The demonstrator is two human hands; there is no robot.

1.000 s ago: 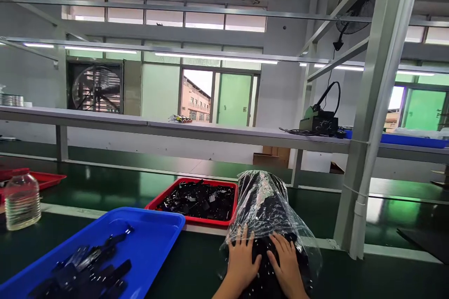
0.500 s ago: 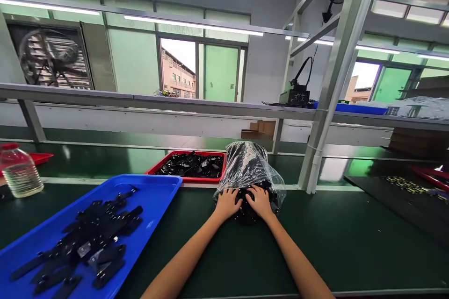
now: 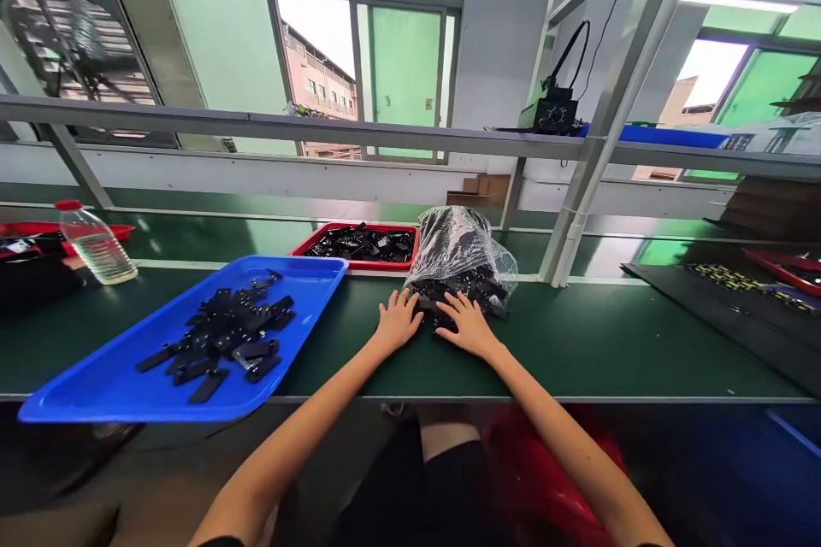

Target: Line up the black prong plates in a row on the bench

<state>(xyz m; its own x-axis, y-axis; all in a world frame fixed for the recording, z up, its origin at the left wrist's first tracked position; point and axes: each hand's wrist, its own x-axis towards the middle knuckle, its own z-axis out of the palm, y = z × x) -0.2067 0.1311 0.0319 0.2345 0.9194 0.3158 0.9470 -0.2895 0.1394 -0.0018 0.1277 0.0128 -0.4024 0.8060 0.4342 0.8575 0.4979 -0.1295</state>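
Note:
A clear plastic bag [image 3: 452, 231] lies on the green bench with its mouth toward me, full of small black parts [image 3: 471, 284], some spilling out at the front. My left hand [image 3: 398, 323] rests at the left of the spill, palm down with fingers spread. On the other side, my right hand [image 3: 467, 325] touches the black parts, its fingers also apart. Neither hand grips anything that I can see. Left of my arms, a blue tray [image 3: 321, 291] holds a loose pile of flat black pieces [image 3: 231, 329].
Behind the blue tray stands a red tray [image 3: 298, 251] of black parts. A bottle with a red cap [image 3: 96, 244] is at the left. A white post [image 3: 577, 209] rises right of the bag. A black mat [image 3: 705, 308] lies at the far right.
The view has tilted down, so the bench edge and my lap now show. Both hands have drawn back toward me from the bag's mouth, and more black parts are visible.

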